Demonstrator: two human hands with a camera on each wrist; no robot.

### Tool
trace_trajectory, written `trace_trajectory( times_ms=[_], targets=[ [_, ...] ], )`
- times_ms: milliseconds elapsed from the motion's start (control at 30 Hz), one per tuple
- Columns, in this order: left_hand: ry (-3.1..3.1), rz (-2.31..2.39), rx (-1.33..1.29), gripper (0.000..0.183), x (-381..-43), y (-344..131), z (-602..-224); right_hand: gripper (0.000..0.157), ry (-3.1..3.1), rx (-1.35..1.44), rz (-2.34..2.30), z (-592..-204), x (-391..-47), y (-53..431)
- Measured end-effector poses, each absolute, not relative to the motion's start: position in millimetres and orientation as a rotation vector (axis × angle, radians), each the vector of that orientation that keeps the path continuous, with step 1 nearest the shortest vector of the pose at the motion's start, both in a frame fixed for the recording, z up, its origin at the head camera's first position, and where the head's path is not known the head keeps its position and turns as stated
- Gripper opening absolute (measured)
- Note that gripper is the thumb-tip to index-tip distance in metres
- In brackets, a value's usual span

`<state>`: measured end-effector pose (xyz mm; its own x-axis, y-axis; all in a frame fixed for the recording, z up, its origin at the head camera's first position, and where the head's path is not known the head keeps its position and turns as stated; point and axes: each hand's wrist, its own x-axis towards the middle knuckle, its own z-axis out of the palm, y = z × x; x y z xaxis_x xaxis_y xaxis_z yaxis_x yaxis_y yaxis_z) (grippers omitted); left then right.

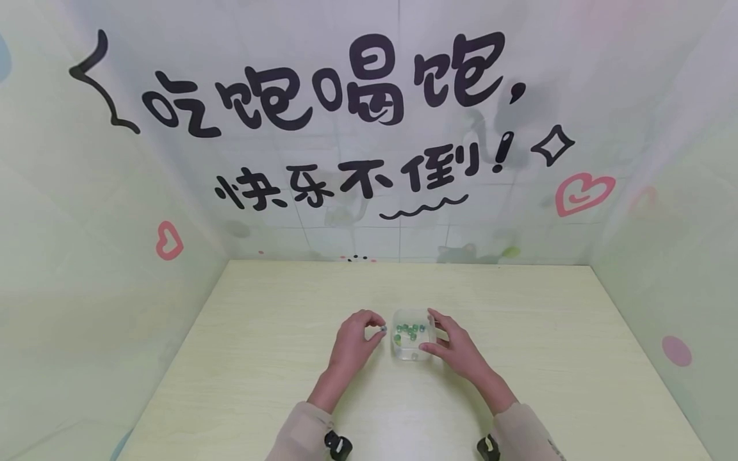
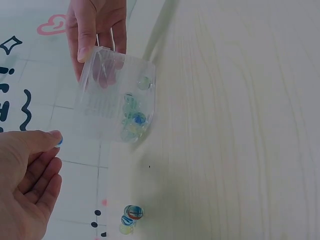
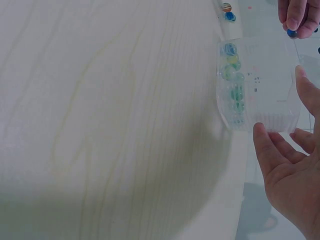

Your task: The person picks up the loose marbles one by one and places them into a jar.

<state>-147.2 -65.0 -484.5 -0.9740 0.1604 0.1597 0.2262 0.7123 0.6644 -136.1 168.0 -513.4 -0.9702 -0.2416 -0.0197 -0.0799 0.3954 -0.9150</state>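
Note:
A clear plastic box (image 1: 413,353) stands on the table with several green and blue glass marbles (image 2: 131,107) lying on its bottom. My right hand (image 1: 458,349) grips the box by its right side, thumb at the near corner and fingers toward the far one. Just left of the box, my left hand (image 1: 354,339) pinches a small blue marble (image 3: 292,33) between thumb and fingertips, at about rim height. A few loose marbles (image 2: 133,212) lie together on the table by the left hand; in the head view that hand hides them.
The pale wooden table (image 1: 519,307) runs back to a printed cloth wall (image 1: 277,224) with black lettering. Cloth sides also rise at left and right. Black straps (image 1: 338,445) show near both sleeves.

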Motion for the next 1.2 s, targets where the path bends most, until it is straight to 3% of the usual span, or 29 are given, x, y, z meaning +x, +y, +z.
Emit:
trace_trajectory(
  times_ms=[1200],
  targets=[
    [-2.863, -1.112, -0.357, 0.015, -145, -55, -487, 0.076, 2.502, -0.299, -1.628, -511, -135, 168]
  ],
)
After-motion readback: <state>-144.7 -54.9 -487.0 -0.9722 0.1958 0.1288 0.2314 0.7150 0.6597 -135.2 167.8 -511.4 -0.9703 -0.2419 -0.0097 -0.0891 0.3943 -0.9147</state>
